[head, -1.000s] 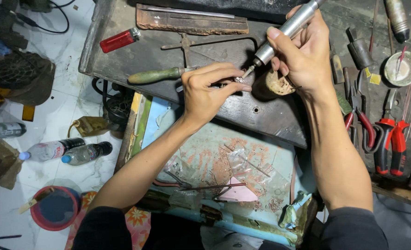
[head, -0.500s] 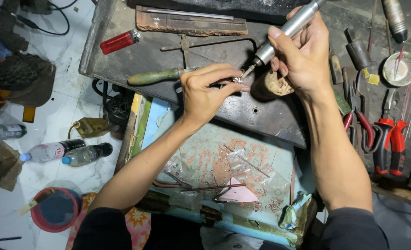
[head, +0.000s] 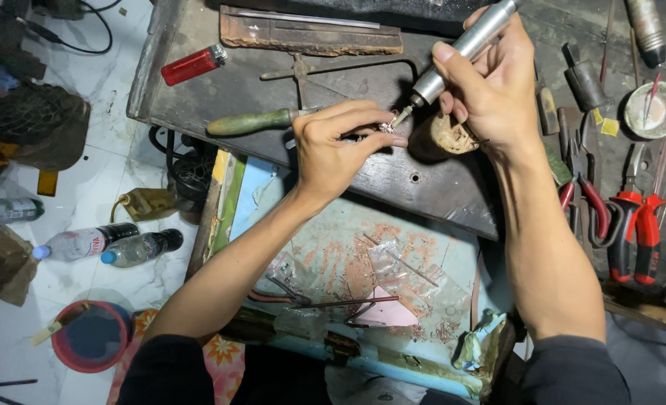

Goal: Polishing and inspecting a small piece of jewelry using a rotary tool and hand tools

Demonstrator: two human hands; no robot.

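My right hand (head: 490, 86) grips a silver rotary handpiece (head: 464, 49) like a pen, its thin bit angled down to the left. The bit tip meets a tiny metal piece (head: 388, 128) pinched between the thumb and fingers of my left hand (head: 333, 146). Both hands hover over a dark, worn workbench (head: 393, 176). A small rounded wooden peg (head: 453, 135) sits just under my right hand.
A green-handled tool (head: 250, 121), a red lighter (head: 192, 64) and a rusty file block (head: 310, 34) lie on the bench. Red-handled pliers (head: 633, 232) and other tools lie at right. A turquoise tray (head: 363, 270) is below; plastic bottles (head: 108, 244) and a red bowl (head: 89, 336) stand on the floor.
The hands hold nearly the same pose; the handpiece has tilted only slightly against the small piece.
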